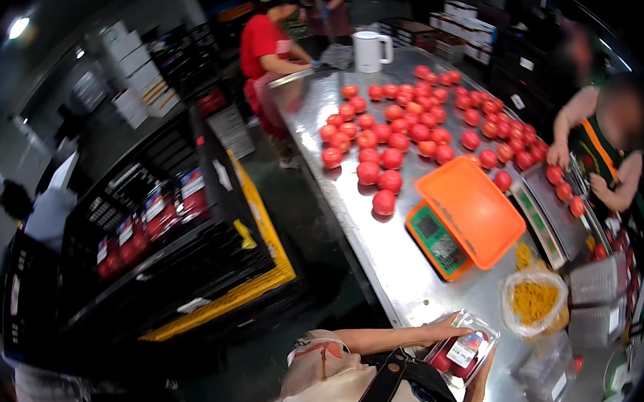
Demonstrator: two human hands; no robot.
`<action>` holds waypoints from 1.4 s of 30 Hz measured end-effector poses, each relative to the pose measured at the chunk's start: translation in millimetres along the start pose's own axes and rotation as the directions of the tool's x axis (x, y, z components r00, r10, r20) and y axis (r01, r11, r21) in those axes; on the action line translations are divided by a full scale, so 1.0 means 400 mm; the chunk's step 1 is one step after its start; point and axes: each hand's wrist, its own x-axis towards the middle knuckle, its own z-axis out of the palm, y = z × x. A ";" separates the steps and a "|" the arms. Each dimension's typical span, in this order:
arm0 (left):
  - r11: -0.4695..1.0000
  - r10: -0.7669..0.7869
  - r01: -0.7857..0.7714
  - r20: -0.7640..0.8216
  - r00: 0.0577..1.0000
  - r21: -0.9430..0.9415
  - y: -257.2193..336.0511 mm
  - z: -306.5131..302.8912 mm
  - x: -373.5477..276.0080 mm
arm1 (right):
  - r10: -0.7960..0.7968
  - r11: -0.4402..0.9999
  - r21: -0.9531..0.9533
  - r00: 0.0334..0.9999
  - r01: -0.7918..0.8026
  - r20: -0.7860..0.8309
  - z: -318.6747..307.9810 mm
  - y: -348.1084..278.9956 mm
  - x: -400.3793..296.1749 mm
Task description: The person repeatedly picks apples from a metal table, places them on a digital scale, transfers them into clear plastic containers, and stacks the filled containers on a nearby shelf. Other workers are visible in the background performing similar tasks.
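Observation:
A clear plastic clamshell pack (pixel 463 353) of red round fruit is held between my two hands at the table's near edge. It bears a printed label on its lid. My left hand (pixel 446 331) grips the pack's upper side, thumb over the lid. Along the lower right side is my right hand (pixel 482 368), partly hidden by the pack. Beyond them stands an orange digital scale (pixel 470 213) with a tilted tray-shaped top. To the right, a clear bag of yellow rubber bands (pixel 534 301) sits on the steel table (pixel 382 253).
Many loose red fruits (pixel 396 130) cover the table's far half, near a white kettle (pixel 368 51). A co-worker (pixel 608 156) handles fruit at a second scale (pixel 552 211). Empty clamshells (pixel 596 302) are stacked at right. Black crates (pixel 171 262) with filled packs stand left; another person (pixel 269 49) works beyond.

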 end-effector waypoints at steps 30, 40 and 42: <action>0.993 0.002 0.119 -0.992 0.127 0.017 0.671 -0.537 -2.141 | -0.275 0.179 -0.707 0.725 0.684 0.631 0.580 0.339 0.100; 0.351 0.177 0.916 -0.947 -0.269 -0.195 0.840 -0.573 -2.100 | -0.764 -0.133 -0.921 0.554 0.366 0.330 0.404 0.009 0.161; 0.302 0.569 0.930 -0.822 0.001 0.210 0.898 -0.585 -2.103 | -0.874 -0.327 -0.945 0.386 -0.024 0.293 0.258 -0.183 0.150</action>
